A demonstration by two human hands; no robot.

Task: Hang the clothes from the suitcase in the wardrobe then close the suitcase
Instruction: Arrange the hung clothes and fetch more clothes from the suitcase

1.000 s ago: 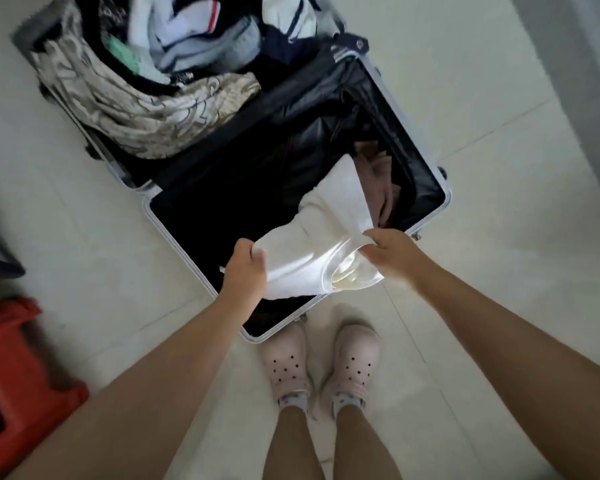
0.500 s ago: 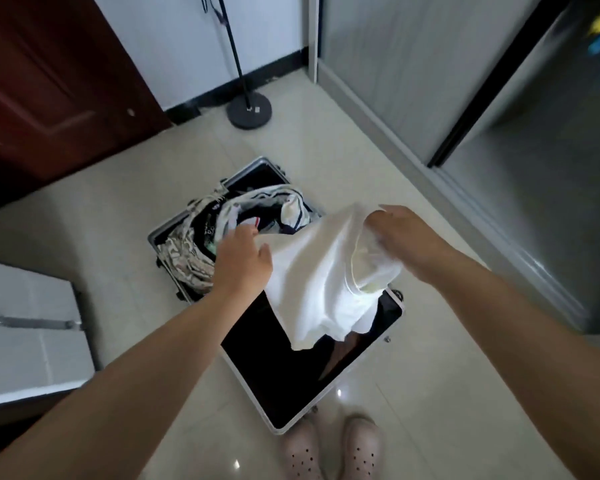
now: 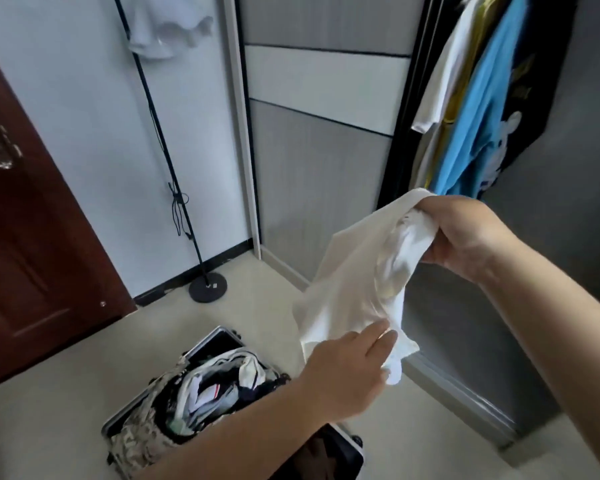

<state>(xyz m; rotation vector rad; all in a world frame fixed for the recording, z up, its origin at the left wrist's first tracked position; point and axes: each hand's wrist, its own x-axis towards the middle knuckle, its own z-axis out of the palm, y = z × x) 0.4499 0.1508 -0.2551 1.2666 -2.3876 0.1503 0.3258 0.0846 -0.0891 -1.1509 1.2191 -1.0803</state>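
While right hand (image 3: 465, 237) grips white garment (image 3: 354, 278), left fingers (image 3: 378, 336) straight touching it, open suitcase (image 3: 201, 386) on pale floor (image 3: 66, 410), wardrobe (image 3: 326, 133) beside.

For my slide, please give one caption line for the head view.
Right hand grips a white T-shirt, left hand touching it, between open suitcase and wardrobe.

soft daylight, slight motion blur, perhaps edge warping

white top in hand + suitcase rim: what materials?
White top: looks like soft matte knit, cotton-like; it drapes and bunches where the right hand grips it. Suitcase rim: likely metal, silvery with a bright sheen, though plastic trim is possible.
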